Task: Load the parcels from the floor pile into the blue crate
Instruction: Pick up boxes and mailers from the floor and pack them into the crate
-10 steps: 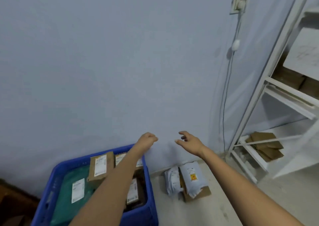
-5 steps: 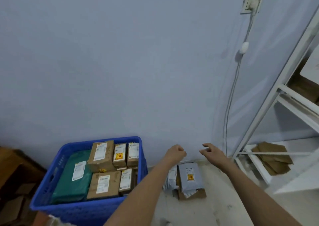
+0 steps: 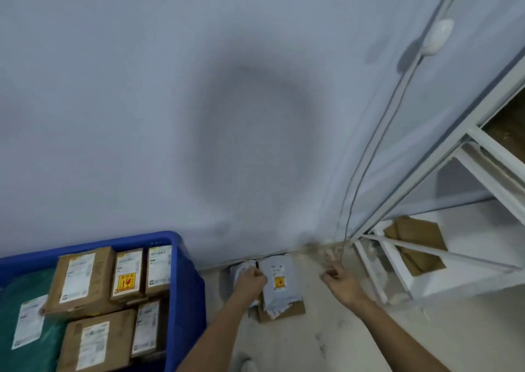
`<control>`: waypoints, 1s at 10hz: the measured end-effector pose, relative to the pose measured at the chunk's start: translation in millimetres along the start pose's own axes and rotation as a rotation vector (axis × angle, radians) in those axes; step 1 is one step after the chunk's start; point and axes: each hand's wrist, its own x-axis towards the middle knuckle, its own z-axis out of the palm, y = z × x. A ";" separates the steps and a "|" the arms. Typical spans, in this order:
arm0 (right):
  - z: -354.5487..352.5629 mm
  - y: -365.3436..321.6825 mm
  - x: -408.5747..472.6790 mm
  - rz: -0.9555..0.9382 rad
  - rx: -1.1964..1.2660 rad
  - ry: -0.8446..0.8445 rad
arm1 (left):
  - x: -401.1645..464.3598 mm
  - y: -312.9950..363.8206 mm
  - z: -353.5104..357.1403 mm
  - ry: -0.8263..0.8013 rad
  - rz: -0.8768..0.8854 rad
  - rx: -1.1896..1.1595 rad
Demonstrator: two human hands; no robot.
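**Hands down at the last parcels by the wall**

Forearms rising from the bottom edge toward lower centre of the frame. Left hand (image 3: 250, 283) set down on the floor pile (image 3: 274, 292), fingers curled over the edge of a small grey mailer (image 3: 241, 268), seemingly closing on it though the grip itself hidden under the knuckles. Right hand (image 3: 342, 282) loosely spread, holding nothing, hovering just right of the pile above bare floor (image 3: 326, 340). Larger grey mailer (image 3: 277, 279) with a yellow sticker lying on a flat brown parcel (image 3: 295, 309), both against the skirting. Blue crate (image 3: 184, 286) at lower left, close beside the pile, already well packed with brown boxes (image 3: 82, 279) and a green mailer (image 3: 17, 315). Farther right, white shelf frame (image 3: 397, 258) with folded cardboard (image 3: 417, 241) on its lowest level; cable (image 3: 369, 158) hanging down the wall.

Step in hand, by judgement: picking from the remaining pile, loading nearly finished. Next move likely calling for a firm pinch on the slack mailer, a lift clear of its neighbour, then a short swing left over the crate rim into whatever gap remains. Free right hand well placed to take the larger mailer.
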 end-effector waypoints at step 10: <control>327.1 370.4 518.9 0.298 -0.005 -0.129 | 515.3 -326.0 286.9 0.076 -0.243 -0.226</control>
